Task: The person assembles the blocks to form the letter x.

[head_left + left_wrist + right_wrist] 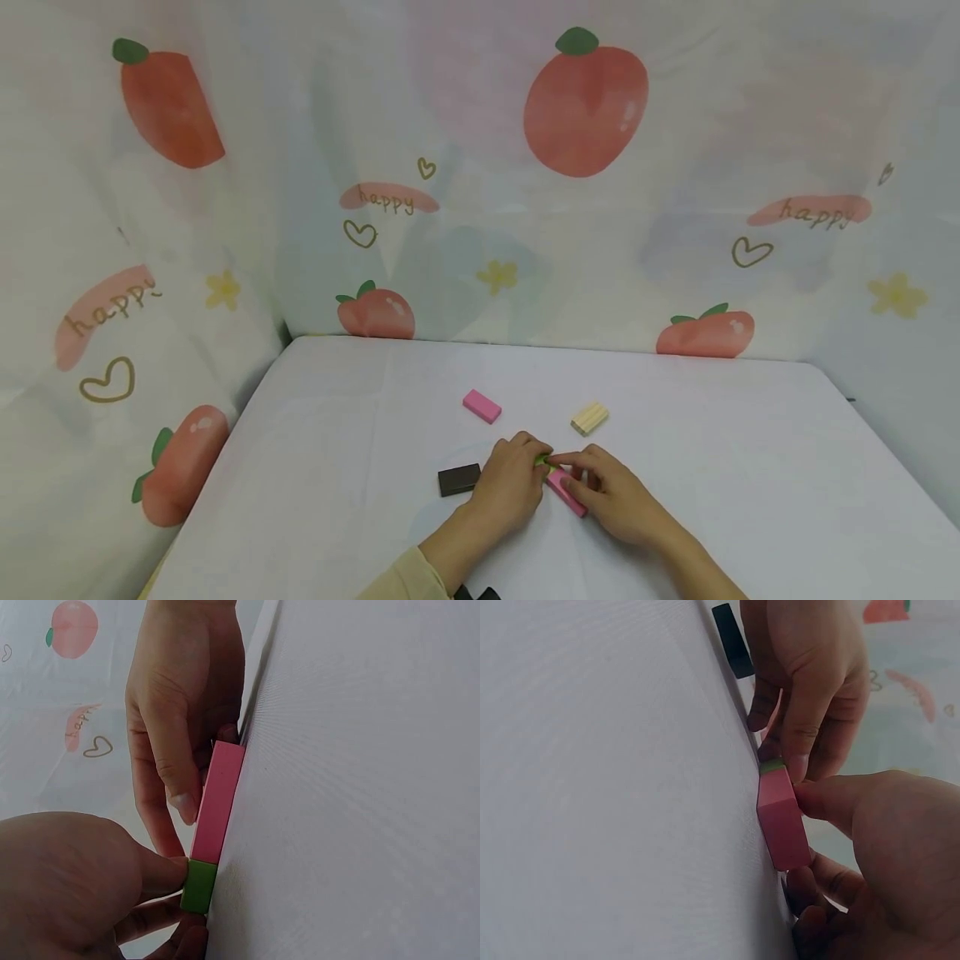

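Head view: soft, even, muted light; pale sheen on the printed backdrop (465, 221); weak, soft-edged shading on the white tabletop (337, 425) near the dark block (459, 480). Left wrist view: dimmer, greyish; fine ripple lines across the tabletop; faint shadow beside the green block (199, 886). Right wrist view: dim; right hand (900, 855), lower fingers deeply shaded; backdrop prints soft, washed-out.

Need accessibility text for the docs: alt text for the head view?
The left hand pinches a green block against the end of a pink block, which the right hand holds, on a white table. A black block lies beside the left hand; farther back are a second pink block and a wooden block. A fruit-print backdrop stands behind.
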A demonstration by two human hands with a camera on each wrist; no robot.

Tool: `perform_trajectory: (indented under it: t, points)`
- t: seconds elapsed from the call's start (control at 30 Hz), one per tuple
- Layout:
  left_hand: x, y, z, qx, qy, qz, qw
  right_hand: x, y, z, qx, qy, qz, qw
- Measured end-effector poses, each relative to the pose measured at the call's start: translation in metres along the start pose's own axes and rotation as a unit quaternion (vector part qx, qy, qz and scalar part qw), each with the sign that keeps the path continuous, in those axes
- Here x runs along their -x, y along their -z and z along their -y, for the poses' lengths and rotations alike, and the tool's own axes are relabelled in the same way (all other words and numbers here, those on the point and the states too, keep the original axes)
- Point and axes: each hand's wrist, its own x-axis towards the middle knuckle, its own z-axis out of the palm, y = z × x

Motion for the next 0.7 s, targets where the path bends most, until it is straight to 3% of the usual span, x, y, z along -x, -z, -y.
perform_trajectory:
  t: [0.3, 0.7]
  points:
    - [0.0011, 0.0010, -0.0026, 0.008, 0.006, 0.009, 0.9999, 0.0022, 0.0007, 0.0013, 0.002, -0.001, -0.004, 1.0000]
    - [0.0036, 0.0053, -0.0050, 0.062, 0.039, 0.040, 0.9965, 0.0031, 0.0005, 0.0014, -0.004, -0.006, -0.001, 1.0000]
